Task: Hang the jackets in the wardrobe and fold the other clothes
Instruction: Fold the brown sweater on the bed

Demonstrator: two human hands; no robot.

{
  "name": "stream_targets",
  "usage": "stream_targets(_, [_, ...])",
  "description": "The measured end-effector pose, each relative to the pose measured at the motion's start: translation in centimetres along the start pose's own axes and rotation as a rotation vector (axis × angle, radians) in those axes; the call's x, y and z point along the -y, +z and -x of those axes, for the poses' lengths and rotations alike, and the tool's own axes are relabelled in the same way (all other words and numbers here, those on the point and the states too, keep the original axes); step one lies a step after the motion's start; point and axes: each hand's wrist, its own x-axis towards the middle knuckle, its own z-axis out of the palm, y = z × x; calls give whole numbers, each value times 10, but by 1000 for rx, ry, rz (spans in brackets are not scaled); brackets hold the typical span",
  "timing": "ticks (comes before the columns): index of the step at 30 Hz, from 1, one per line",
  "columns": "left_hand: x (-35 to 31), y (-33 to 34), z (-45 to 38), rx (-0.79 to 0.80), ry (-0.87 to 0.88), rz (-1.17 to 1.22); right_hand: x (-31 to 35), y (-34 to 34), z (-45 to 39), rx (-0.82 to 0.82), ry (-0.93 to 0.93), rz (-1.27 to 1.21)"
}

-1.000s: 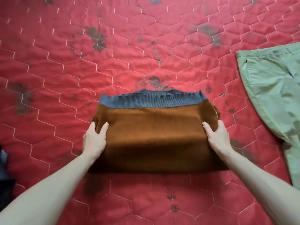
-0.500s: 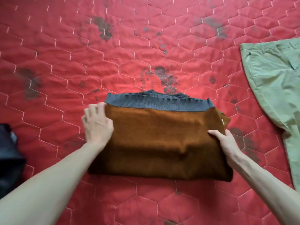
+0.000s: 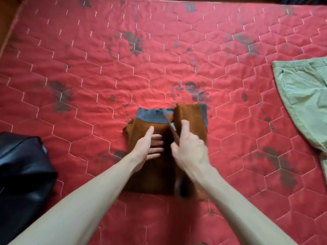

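A brown knitted sweater [image 3: 141,131] with a grey ribbed hem lies partly folded on the red quilted bed [image 3: 123,68]. My left hand [image 3: 150,147] presses flat on its left half, fingers straight and pointing right. My right hand [image 3: 189,144] grips the sweater's right edge and holds that flap lifted and turned over towards the middle, so the right half stands up. The underside of the flap is in shadow.
Light green trousers [image 3: 304,99] lie spread on the bed at the right edge. A black leather jacket or bag [image 3: 23,167] sits at the left edge. Bare quilt stretches beyond the sweater to the far side of the bed.
My right hand has lifted the sweater's right side and swung it leftwards over the middle. My left hand has moved from the left edge onto the sweater's left half and lies flat.
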Motion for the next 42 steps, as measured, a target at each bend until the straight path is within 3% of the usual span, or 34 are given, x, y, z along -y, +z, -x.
stream_targets(3, [-9,-19,6,35,-28,187,41,34,2,39,-81,39])
stream_targets(5, [-13,-32,8,26,44,169,61,55,1,57,-123,29])
stream_targets(10, [-15,-73,2,-190,357,-283,82,94,8,98,-286,-138])
stream_targets(13, [-11,-88,-6,-238,542,-424,65,104,13,156,-430,-275])
stream_targets(16, [-7,-87,-21,-188,687,-574,30,107,8,-170,-528,-184])
stream_targets(18, [-13,-76,-29,-192,702,-549,1,109,-3,-358,-430,-118])
stream_targets(19, [-17,-68,-30,-203,704,-517,-15,111,-8,-368,-348,-64])
stream_targets(21, [-20,-59,-35,-298,734,-556,-44,119,-16,-216,-166,44])
stream_targets(24, [-13,-56,-33,-706,812,-1014,-71,139,-19,-38,-70,87])
stream_targets(25, [-8,-53,-30,-749,872,-1119,-73,143,-20,-37,-82,87])
stream_targets(26, [1,-51,-26,-709,961,-1223,-74,145,-22,-36,-89,85])
stream_targets(28, [29,-55,-24,-470,1098,-1469,-74,145,-24,-29,-97,50])
stream_targets(30, [53,-69,-25,-270,1020,-1649,-76,143,-22,-26,-106,2])
stream_targets(34, [56,-98,-34,-197,967,-1732,-80,140,-18,-38,-192,32])
stream_targets(42, [55,-152,-21,-97,1319,-1982,-149,109,-15,-72,-682,309])
